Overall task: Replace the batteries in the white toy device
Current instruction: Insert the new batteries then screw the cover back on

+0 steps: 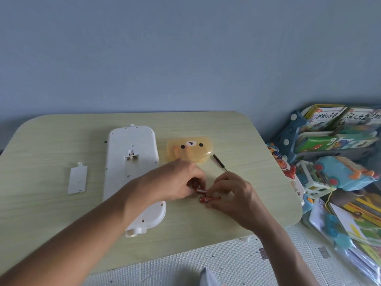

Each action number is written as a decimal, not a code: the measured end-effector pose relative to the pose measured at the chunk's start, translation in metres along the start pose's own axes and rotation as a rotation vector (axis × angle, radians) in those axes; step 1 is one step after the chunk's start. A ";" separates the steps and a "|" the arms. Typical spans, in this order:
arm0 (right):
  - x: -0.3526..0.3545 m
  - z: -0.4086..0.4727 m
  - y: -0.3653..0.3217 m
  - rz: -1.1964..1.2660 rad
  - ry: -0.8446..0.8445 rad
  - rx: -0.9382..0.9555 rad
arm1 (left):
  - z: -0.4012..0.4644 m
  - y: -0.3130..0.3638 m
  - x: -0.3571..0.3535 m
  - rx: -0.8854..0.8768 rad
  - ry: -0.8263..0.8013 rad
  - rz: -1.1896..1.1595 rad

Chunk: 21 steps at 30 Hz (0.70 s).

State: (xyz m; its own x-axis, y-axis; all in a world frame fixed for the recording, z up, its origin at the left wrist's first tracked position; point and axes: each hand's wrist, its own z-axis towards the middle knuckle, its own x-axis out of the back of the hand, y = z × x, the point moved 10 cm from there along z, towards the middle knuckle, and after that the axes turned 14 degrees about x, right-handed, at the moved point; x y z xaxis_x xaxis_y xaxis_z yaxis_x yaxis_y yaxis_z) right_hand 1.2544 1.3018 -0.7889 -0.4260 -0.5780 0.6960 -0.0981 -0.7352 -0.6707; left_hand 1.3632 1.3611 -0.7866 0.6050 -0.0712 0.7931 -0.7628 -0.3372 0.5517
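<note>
Hands (177, 180) (233, 193) pinch red batteries (210, 198) (beside white toy (132, 162)).

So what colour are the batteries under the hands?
Red batteries with metallic ends, seen in the head view.

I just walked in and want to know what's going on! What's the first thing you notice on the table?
Two hands meet in the middle of the pale green table, the left hand and right hand fiddling with small red batteries. Just left of them lies the long white toy device, back side up with its battery slot open, and its little white cover sits apart, further left. Behind the hands is an orange bear-face box.
</note>
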 end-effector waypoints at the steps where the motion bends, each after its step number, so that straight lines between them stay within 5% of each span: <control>1: 0.001 0.000 0.001 -0.007 0.002 -0.001 | 0.000 0.000 0.001 0.002 0.021 0.001; 10: 0.000 0.012 -0.006 -0.013 0.057 0.057 | -0.013 -0.013 0.027 0.023 0.175 -0.075; 21: -0.036 0.089 -0.053 0.546 0.182 -0.063 | -0.075 -0.116 0.107 0.203 0.393 -0.907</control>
State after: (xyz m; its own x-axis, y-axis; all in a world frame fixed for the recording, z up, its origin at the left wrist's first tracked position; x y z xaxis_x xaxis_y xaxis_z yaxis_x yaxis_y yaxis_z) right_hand 1.3550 1.3299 -0.7556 -0.5771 -0.7935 0.1933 0.1286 -0.3221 -0.9379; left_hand 1.4993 1.4634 -0.7463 0.7913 0.5939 0.1452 0.0233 -0.2665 0.9635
